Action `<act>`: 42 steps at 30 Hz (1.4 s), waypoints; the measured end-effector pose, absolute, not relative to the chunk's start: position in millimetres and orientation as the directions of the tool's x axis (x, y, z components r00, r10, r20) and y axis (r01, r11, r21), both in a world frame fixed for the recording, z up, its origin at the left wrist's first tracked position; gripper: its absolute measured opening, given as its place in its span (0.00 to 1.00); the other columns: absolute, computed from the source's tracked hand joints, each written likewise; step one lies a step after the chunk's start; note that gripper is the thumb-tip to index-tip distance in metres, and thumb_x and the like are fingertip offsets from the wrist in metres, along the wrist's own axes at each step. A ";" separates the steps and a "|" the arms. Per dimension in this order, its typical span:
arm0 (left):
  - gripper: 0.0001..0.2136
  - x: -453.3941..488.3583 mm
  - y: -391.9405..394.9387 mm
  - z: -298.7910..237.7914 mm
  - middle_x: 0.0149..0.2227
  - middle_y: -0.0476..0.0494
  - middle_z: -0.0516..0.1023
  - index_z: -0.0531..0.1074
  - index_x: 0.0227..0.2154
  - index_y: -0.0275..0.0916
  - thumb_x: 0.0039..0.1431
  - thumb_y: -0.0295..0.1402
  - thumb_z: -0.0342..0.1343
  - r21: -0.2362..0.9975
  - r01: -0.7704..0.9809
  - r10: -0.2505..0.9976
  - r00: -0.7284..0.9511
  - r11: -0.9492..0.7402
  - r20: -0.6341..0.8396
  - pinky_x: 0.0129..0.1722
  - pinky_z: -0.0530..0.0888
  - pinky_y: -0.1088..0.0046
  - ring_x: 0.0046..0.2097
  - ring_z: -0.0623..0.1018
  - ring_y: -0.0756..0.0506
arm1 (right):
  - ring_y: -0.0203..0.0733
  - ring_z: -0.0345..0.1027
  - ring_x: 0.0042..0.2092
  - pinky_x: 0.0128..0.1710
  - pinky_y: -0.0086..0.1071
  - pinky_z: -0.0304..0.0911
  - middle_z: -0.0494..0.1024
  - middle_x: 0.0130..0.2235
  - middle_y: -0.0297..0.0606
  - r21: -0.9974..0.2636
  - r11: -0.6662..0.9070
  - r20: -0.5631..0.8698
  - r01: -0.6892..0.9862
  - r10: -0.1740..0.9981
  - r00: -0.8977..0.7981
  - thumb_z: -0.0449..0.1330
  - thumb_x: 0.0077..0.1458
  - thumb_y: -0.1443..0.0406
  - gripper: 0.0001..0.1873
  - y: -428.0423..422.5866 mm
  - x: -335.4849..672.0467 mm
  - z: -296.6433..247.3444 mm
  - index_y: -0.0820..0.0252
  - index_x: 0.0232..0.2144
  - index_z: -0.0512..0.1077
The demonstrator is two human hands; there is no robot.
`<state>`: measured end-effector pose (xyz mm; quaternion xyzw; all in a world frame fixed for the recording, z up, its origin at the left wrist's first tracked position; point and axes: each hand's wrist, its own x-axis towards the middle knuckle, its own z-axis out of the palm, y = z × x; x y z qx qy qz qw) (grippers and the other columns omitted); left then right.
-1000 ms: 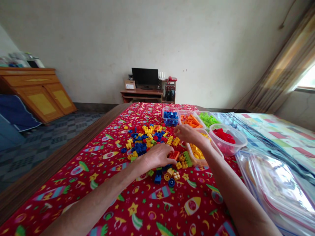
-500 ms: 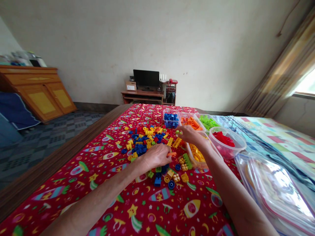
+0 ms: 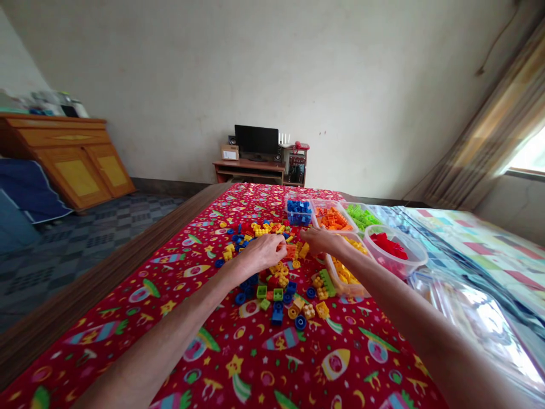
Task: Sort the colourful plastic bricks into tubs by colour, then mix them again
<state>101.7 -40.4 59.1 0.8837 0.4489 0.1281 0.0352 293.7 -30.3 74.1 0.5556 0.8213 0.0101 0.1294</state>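
Evidently, open room is being offered by a wide stretch of red patterned cloth point(image 3: 255, 378) nearest the viewer, while the right side of the loose bricks point(image 3: 279, 269) is being bounded by clear tubs point(image 3: 351, 291). Between the hands, an orange block point(image 3: 291, 250) is being pinched at the left hand's point(image 3: 264, 251) fingertips; its visible end is being pointed toward the right hand point(image 3: 322, 241), its long axis being partly hidden. Whether a nearby yellow brick point(image 3: 304, 250) is being gripped by the right hand cannot be told. Beyond, a monitor point(image 3: 256, 140) is being supported by a desk point(image 3: 249, 164).
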 end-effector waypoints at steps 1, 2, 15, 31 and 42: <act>0.12 100.4 -38.5 59.0 0.31 0.42 0.78 0.74 0.32 0.38 0.59 0.32 0.45 0.186 0.781 0.801 0.561 -0.596 0.209 0.33 0.67 0.73 0.34 0.77 0.45 | 0.53 0.61 0.60 0.56 0.41 0.60 0.69 0.58 0.49 0.131 0.375 -0.164 0.918 0.921 -0.353 0.62 0.47 0.72 0.35 -30.3 296.1 75.0 0.60 0.59 0.62; 0.11 99.0 -36.6 59.2 0.31 0.42 0.78 0.74 0.32 0.38 0.59 0.32 0.46 0.198 0.780 0.802 0.554 -0.594 0.225 0.33 0.68 0.73 0.34 0.77 0.45 | 0.53 0.62 0.59 0.55 0.41 0.60 0.70 0.57 0.49 0.093 0.368 -0.121 0.925 0.926 -0.356 0.63 0.48 0.70 0.35 -30.5 298.5 77.0 0.59 0.59 0.62; 0.17 99.0 -27.6 54.9 0.26 0.48 0.78 0.72 0.46 0.35 0.58 0.40 0.55 0.879 0.377 0.909 0.395 -0.291 0.132 0.24 0.71 0.77 0.26 0.80 0.46 | 0.42 0.72 0.47 0.46 0.35 0.65 0.78 0.46 0.39 -0.503 0.557 0.386 0.661 0.829 -0.405 0.62 0.49 0.68 0.23 -46.1 286.3 75.5 0.56 0.50 0.69; 0.17 100.9 -26.2 57.4 0.35 0.43 0.81 0.66 0.54 0.37 0.64 0.33 0.45 0.926 0.224 0.897 0.393 -0.306 0.201 0.32 0.78 0.73 0.32 0.81 0.47 | 0.36 0.69 0.32 0.32 0.26 0.57 0.79 0.33 0.39 -0.306 0.468 0.368 0.829 0.862 -0.350 0.54 0.54 0.68 0.12 -51.1 286.8 80.4 0.63 0.39 0.75; 0.18 98.1 -28.0 58.4 0.34 0.38 0.82 0.69 0.51 0.31 0.61 0.33 0.46 0.864 0.300 0.844 0.487 -0.405 0.226 0.34 0.77 0.71 0.32 0.81 0.47 | 0.52 0.69 0.52 0.48 0.39 0.63 0.75 0.51 0.54 -0.324 -0.044 0.399 0.945 0.899 0.179 0.57 0.55 0.57 0.30 28.5 361.9 102.0 0.67 0.57 0.65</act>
